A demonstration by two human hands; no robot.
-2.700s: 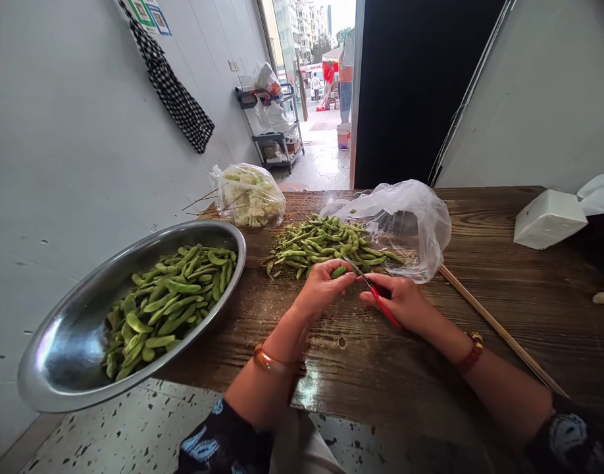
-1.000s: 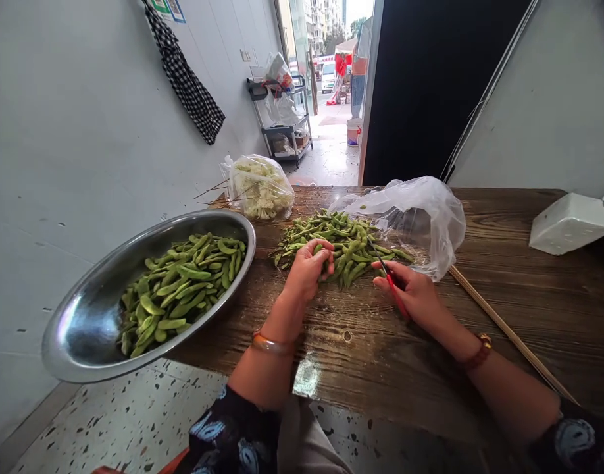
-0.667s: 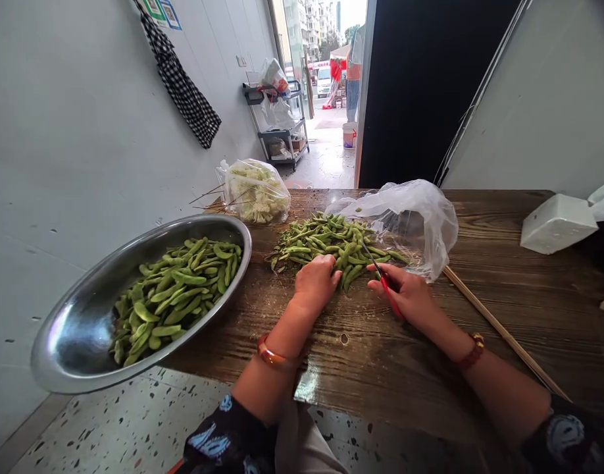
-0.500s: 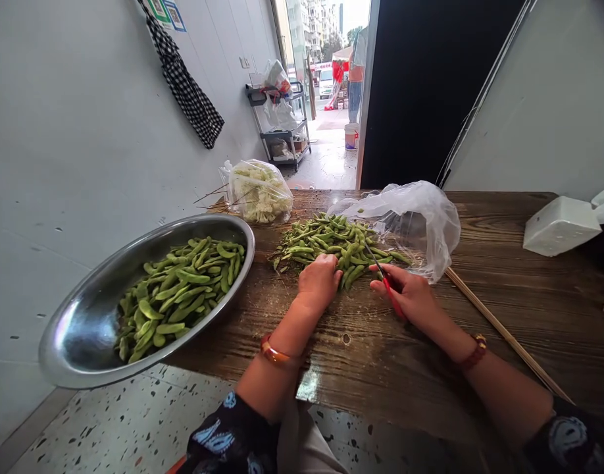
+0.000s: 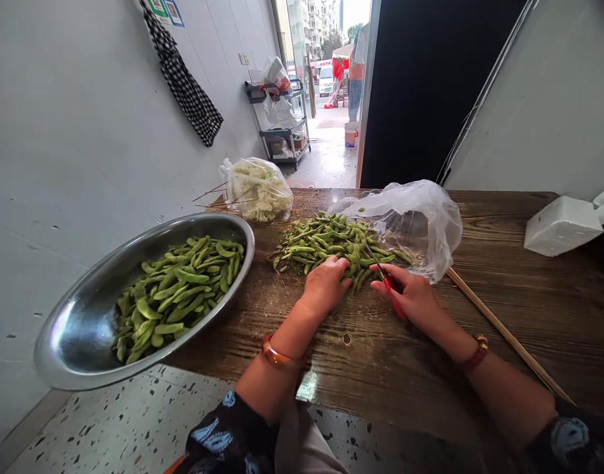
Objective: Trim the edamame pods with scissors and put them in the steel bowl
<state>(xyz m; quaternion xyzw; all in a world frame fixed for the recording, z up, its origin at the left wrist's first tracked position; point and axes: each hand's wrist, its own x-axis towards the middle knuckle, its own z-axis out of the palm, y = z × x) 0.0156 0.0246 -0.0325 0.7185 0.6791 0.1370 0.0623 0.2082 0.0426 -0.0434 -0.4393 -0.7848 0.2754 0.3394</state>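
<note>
A heap of green edamame pods (image 5: 326, 238) lies on the dark wooden table (image 5: 292, 336). At its near edge, my left hand (image 5: 326, 284) has its fingers curled down onto the pods; whatever the fingertips pinch is hidden behind the knuckles. My right hand (image 5: 414, 296) is closed around red-handled scissors (image 5: 391, 293), whose thin blades point up and left into the heap. Left of my arms, a large steel bowl (image 5: 79, 316) holds many more edamame pods (image 5: 178, 289) and overhangs the table edge.
A clear bag of cauliflower (image 5: 261, 191) stands beyond the bowl. Behind the heap is a crumpled plastic bag (image 5: 430, 217). Thin wooden sticks (image 5: 499, 326) lie right of my right hand, and a white box (image 5: 561, 226) sits at the far right.
My left hand has shifted slightly to the right along the heap's near edge, closer to the scissors. The right hand with the scissors has hardly moved.
</note>
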